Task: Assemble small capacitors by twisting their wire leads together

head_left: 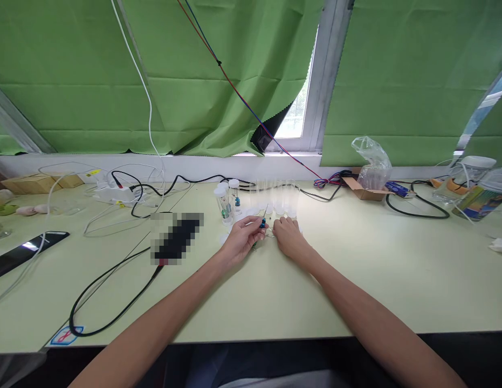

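Middle of frame: left hand [243,235] pinching a small blue piece [263,222] between thumb and fingers, its thin pin pointing up; right hand [290,233] just beside it, fingers curled down toward the table [380,280], a pale thin loop [270,233] showing near the fingertips; cannot tell whether those fingers grip it; a bit of green [254,246] shows at the underside of the left hand.

Progress, as judged: partway; left of centre, behind the left hand, white-capped tubes [224,203] stand upright, blue and green pieces visible inside, so these look like the finished share; upper centre of the hands' area, a cluster of clear tubes [279,196] stands in glare, white at the lower ends, contents unreadable, likely the share left over; the blue piece is outside any tube, so its own turn seems unfinished; how many remain, cannot tell.
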Demonstrator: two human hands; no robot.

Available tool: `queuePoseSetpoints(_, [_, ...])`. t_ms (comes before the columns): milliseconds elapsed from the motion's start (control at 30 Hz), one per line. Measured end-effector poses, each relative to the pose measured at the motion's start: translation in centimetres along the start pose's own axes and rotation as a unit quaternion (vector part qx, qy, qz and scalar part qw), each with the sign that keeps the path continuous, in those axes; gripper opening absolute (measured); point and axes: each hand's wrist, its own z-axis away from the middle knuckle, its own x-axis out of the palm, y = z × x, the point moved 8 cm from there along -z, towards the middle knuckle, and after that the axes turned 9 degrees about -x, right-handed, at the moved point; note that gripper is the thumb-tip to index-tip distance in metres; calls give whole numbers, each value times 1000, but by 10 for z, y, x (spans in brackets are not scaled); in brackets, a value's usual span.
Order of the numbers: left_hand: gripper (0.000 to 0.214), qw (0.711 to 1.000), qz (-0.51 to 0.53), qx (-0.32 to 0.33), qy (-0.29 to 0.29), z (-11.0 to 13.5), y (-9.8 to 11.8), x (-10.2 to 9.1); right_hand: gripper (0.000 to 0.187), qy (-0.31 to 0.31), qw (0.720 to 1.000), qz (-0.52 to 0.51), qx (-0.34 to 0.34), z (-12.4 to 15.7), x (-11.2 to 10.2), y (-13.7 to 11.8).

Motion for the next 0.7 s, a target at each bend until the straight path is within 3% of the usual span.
queuePoseSetpoints(167, [23, 1000, -3, -1, 2, 0, 0, 0, 19, 22, 999, -27, 8, 0, -4, 2])
queuePoseSetpoints(333, [23, 1000, -10, 3, -1, 1, 1, 1, 19, 100, 990, -102, 14, -2, -13, 8])
queuePoseSetpoints(533, [24, 1000, -10, 4, -4, 2, 2, 2, 19, 228, 937, -266, 14, 1, -24, 18])
queuePoseSetpoints(700, [24, 1000, -11, 4, -6, 1, 2, 2, 36, 262, 904, -337, 32, 5, -27, 24])
